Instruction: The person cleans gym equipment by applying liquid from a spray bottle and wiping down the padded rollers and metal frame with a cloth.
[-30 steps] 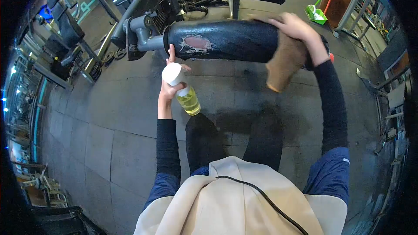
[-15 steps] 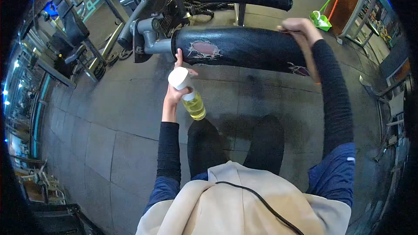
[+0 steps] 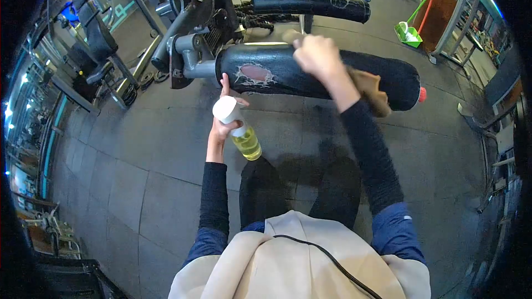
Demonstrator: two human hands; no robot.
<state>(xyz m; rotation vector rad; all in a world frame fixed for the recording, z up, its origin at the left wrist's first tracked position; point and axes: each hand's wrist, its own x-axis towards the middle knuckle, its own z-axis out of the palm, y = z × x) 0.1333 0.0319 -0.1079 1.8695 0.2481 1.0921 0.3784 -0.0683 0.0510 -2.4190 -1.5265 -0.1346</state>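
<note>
A spray bottle (image 3: 247, 143) with a white top and yellow-green liquid is held in my left hand (image 3: 220, 127), with a finger reaching up to the near end of a black roller pad (image 3: 288, 72). The pad's cover is torn near that end, showing a pinkish patch (image 3: 255, 73). My right hand (image 3: 318, 55) is closed on a brown cloth (image 3: 369, 89) at the middle of the pad. Part of the cloth trails to the right over the pad's front; my hand and wrist hide some of it. A red cap (image 3: 423, 94) shows at the pad's right end.
Behind is a second, thinner black pad (image 3: 310, 5) on a metal post. A green dustpan (image 3: 408, 34) with long handles stands at the back right. Gym machines with a black seat (image 3: 91, 33) are at the left. Dark rubber tiles (image 3: 166, 194) cover the floor.
My right hand has slid left along the pad with the cloth, from the right end to the middle. The red end cap now shows. My left hand still holds the spray bottle near the pad.
</note>
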